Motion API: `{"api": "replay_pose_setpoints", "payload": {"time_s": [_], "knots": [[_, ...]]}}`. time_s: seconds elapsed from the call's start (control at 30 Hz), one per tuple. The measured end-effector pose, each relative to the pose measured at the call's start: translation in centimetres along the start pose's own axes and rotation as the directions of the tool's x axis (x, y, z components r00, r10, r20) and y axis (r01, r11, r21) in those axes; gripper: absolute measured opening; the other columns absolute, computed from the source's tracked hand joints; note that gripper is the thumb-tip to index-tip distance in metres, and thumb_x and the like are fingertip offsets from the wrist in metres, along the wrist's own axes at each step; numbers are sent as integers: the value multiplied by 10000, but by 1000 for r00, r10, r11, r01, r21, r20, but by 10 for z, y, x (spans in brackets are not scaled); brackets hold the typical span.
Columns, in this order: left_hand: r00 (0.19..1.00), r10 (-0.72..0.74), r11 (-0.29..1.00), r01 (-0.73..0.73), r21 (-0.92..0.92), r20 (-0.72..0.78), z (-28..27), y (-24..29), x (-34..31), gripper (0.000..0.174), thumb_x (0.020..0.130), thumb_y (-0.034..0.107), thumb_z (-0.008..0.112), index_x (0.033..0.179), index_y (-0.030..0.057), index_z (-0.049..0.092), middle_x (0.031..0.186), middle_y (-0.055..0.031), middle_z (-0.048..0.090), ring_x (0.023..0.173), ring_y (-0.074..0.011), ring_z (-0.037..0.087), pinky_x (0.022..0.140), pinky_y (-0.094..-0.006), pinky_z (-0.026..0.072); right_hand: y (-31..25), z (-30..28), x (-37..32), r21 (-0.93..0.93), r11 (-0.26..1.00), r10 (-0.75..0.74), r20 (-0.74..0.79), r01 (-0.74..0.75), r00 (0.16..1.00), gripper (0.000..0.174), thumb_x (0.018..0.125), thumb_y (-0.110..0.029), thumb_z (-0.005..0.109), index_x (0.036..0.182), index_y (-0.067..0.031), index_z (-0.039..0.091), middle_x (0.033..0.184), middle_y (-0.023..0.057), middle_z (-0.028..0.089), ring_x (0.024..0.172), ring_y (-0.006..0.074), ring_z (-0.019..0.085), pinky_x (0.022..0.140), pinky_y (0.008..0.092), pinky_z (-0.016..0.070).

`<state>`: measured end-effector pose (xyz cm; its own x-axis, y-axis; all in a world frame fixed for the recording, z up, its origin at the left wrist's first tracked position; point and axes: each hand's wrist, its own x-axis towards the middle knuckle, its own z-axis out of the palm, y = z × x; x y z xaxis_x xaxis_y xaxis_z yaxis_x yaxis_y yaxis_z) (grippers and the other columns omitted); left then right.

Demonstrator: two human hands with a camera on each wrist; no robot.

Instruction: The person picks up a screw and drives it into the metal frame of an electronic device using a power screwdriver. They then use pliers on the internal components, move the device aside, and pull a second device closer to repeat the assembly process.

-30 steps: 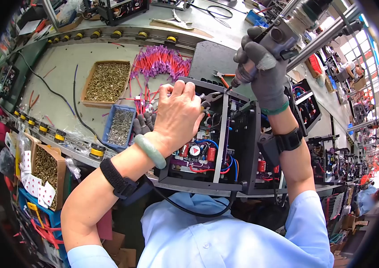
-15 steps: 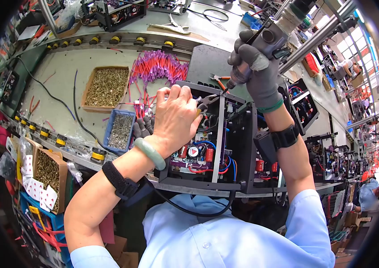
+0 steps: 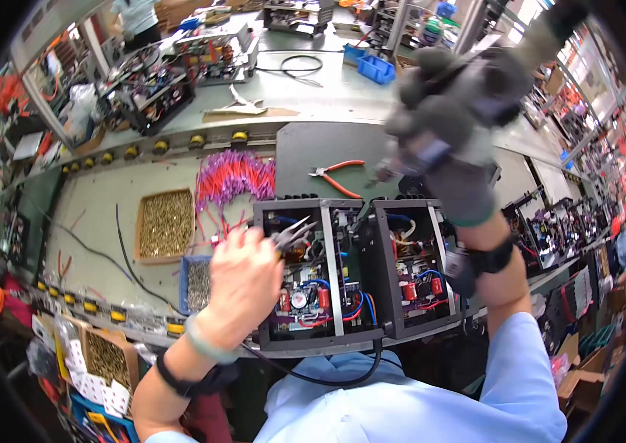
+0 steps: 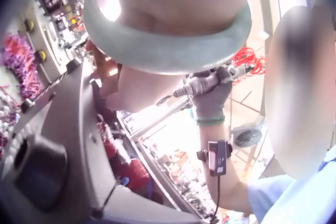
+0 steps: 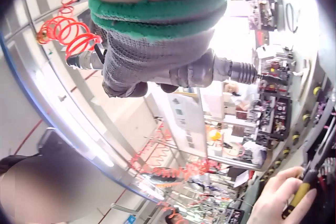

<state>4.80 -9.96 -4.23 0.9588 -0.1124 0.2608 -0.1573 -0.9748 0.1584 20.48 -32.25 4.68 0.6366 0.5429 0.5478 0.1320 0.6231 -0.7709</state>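
My bare left hand (image 3: 245,277), with a jade-like bangle above it, grips long-nose pliers (image 3: 293,236) with a yellow-and-black handle at the left side of a black metal chassis (image 3: 320,343). The plier tips point over the chassis interior, where a circuit board with red capacitors (image 3: 323,297) and wires shows beside a metal strip (image 3: 333,280). My right hand (image 5: 152,58), in a grey glove with a green cuff, holds a power screwdriver (image 5: 197,74). In the head view it is blurred, raised above the chassis's far right, its bit apart from the frame.
A second chassis (image 3: 390,295) stands against the first one's right side. Orange-handled cutters (image 3: 342,177) lie on a dark mat (image 3: 302,144) behind. Left are purple-red wires (image 3: 235,181), a cardboard box of brass-coloured parts (image 3: 165,221) and a blue bin of silver parts (image 3: 197,284).
My right hand has lifted the screwdriver away from the far end of the metal strip. My left hand keeps the pliers at the chassis. The head view has tilted upward, showing more of the far bench.
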Motion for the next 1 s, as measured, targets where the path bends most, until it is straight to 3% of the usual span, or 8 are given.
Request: {"api": "replay_pose_setpoints", "payload": {"time_s": [0.13,0.23,0.4,0.5,0.6,0.73,0.8,1.0], "knots": [[968,-192,793,251,-556,162,-53,-51,-43,187,801,107,644,887,-53,600,949,-126,591,828,-204,558,751,-311,445,-93,7,-52,-373,928,-84,-200,4,976,586,813,-216,697,1319,-54,450,990,68,535,784,147,576,515,264,477],[819,-549,612,530,-587,167,-34,-118,-84,167,860,122,626,912,-34,606,801,-12,560,692,-66,472,599,-239,383,-111,-36,-118,-544,836,-175,-387,-70,905,561,777,-158,730,1275,-79,485,968,34,545,766,118,563,559,225,457],[333,-725,-439,451,-777,603,68,-302,-175,183,877,319,600,769,177,561,702,21,561,582,-123,522,511,-323,442,-100,-83,-201,-592,659,-299,-773,-465,560,370,748,14,648,1098,-79,576,863,8,589,636,62,551,519,210,436],[109,-820,-470,431,-770,561,94,-366,-202,289,838,442,590,686,204,527,560,30,479,479,-167,468,481,-364,401,-76,-136,-259,-584,694,-352,-785,-421,509,314,727,-44,701,1023,-23,597,813,7,588,635,83,557,557,227,452],[-137,-938,-344,464,-816,317,101,-396,-202,645,733,659,597,1082,118,644,901,-44,629,734,-171,538,667,-424,438,-52,-149,-276,-550,750,-388,-816,-368,429,313,734,-50,704,1025,-17,595,798,8,587,645,87,559,566,237,454],[96,-978,-74,675,-734,187,39,-309,-149,707,778,553,659,1281,68,550,1127,-89,606,943,-170,563,806,-411,464,-33,-183,-290,-559,691,-440,-829,-458,346,296,740,-48,705,1012,-16,593,780,3,583,645,86,554,576,238,445],[724,-687,629,554,-545,-57,44,-323,-135,456,876,286,656,1225,7,564,1127,-105,618,1051,-217,581,918,-354,458,-31,-191,-291,-537,692,-414,-843,-483,344,297,741,-51,712,1011,-24,592,789,-9,587,644,76,542,587,232,439],[996,81,880,-52,-472,43,-33,-2,-41,349,737,127,735,1051,22,624,1000,-126,646,953,-300,614,833,-380,484,-15,-190,-289,-547,733,-393,-826,-405,404,347,753,-7,721,1073,-22,586,877,-14,581,717,51,529,630,198,438]]}}
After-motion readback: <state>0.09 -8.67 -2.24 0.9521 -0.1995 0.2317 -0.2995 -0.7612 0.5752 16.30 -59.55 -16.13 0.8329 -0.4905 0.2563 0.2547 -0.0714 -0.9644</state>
